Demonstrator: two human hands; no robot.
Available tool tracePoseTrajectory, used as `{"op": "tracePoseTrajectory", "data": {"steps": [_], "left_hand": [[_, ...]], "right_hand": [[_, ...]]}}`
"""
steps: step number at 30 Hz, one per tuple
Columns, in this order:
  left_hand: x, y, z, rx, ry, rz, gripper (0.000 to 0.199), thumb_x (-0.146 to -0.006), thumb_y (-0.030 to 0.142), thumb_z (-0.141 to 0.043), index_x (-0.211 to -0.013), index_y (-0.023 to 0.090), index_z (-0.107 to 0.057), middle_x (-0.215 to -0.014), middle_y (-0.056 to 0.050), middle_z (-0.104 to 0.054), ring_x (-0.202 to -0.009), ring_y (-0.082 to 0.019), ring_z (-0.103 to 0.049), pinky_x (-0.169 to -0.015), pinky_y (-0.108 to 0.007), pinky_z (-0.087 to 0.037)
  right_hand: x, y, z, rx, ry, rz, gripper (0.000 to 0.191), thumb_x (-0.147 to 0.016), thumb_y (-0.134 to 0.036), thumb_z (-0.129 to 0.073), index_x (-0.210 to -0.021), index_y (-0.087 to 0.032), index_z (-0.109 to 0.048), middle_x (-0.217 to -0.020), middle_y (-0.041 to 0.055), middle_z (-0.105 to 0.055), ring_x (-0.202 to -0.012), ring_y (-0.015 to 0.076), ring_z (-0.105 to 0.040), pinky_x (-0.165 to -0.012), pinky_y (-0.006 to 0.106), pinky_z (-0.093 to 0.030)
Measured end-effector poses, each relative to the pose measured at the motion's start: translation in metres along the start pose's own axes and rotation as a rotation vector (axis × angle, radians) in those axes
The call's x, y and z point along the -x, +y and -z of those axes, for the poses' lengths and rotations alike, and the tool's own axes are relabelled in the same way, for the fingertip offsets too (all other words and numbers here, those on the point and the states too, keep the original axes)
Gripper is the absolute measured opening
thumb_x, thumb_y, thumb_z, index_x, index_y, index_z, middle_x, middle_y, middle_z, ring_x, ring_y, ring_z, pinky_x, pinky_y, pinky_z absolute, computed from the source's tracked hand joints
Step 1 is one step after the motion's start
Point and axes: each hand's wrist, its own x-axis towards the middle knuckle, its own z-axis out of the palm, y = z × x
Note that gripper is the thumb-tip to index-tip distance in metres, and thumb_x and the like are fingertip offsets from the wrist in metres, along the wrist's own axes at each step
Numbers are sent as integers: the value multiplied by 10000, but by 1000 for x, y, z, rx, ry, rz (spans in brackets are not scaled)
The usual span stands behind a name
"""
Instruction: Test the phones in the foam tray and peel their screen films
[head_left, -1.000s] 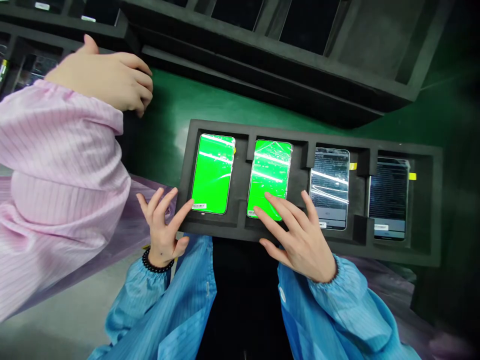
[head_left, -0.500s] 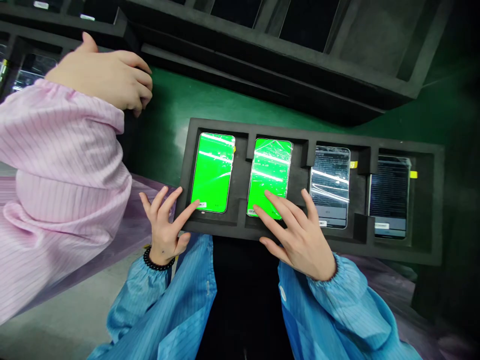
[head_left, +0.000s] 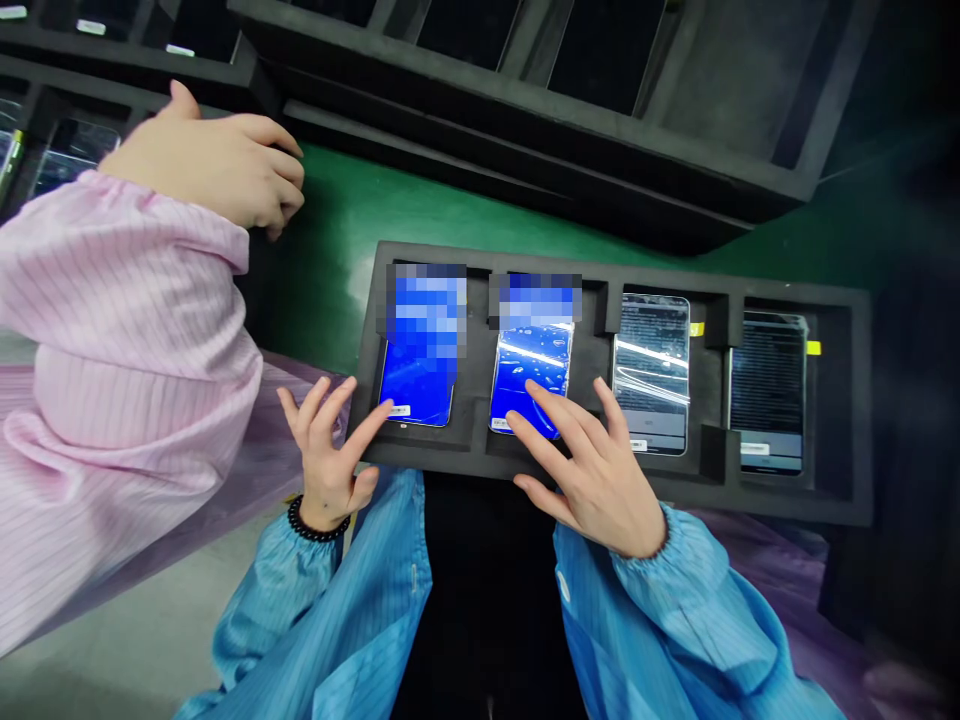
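1. Right, we've got our right hand (head_left: 592,470) open, its fingertips resting on the blue-lit second smartphone (head_left: 529,370), which sits in its slot in the foam tray (head_left: 855,420).
2. Our left hand (head_left: 326,450) spreads open, index fingertip against the first smartphone (head_left: 416,385).
3. Up left, a pink-sleeved co-worker's hand (head_left: 217,165) curls just beside the green worktop (head_left: 337,280).

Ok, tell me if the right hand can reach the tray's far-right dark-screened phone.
Probably yes: the right hand rests on the blue-screened phone in the black foam tray; only a glossy phone and a raised foam divider lie between it and the far-right dark-screened phone, and no arm blocks.
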Motion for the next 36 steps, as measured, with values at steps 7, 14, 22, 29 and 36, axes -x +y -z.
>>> {"op": "tracePoseTrajectory", "data": {"steps": [7,14,22,29,36], "left_hand": [[2,-2,-2,35,74,21,619,-985,592,-241,-1502,313,-436,-1575,-88,-393,-1509,-342,-290,-1271,-662,-30],[0,-3,-2,33,46,14,604,-991,579,-232,-1495,311,-429,-1557,-110,-411,-1506,-341,-299,-1262,-653,-80],[-4,4,-1,82,69,54,627,-996,574,-193,-1507,291,-421,-1553,-118,-414,-1519,-342,-275,-1270,-644,-50],[-41,18,-6,239,136,119,607,-1002,580,-197,-1507,316,-405,-1547,-76,-432,-1525,-317,-278,-1287,-632,-91],[-56,18,-20,152,128,168,525,-1002,427,-257,-1510,362,-372,-1521,-60,-488,-1486,-249,-382,-1279,-516,-308]], "right_hand": [[0,0,-3,-4,23,7,535,-1008,-384,-495,-1493,-165,-440,-1513,166,-514,-1256,288,-573,-1196,639,-277],[1,1,-1,-1,35,0,556,-1007,-369,-507,-1523,-187,-406,-1528,182,-488,-1282,300,-561,-1151,655,-340],[4,0,3,-167,174,-100,523,-1003,-298,-488,-1512,-195,-425,-1433,162,-587,-1243,286,-600,-1121,578,-421],[0,28,32,-739,-8,-709,474,-1017,-351,-443,-1473,-221,-448,-917,39,-744,-638,148,-678,-599,284,-573],[-1,50,6,-1190,-112,-1043,747,-855,-653,-538,-1422,-171,-471,-1009,105,-681,-425,80,-457,-325,236,-353]]}}
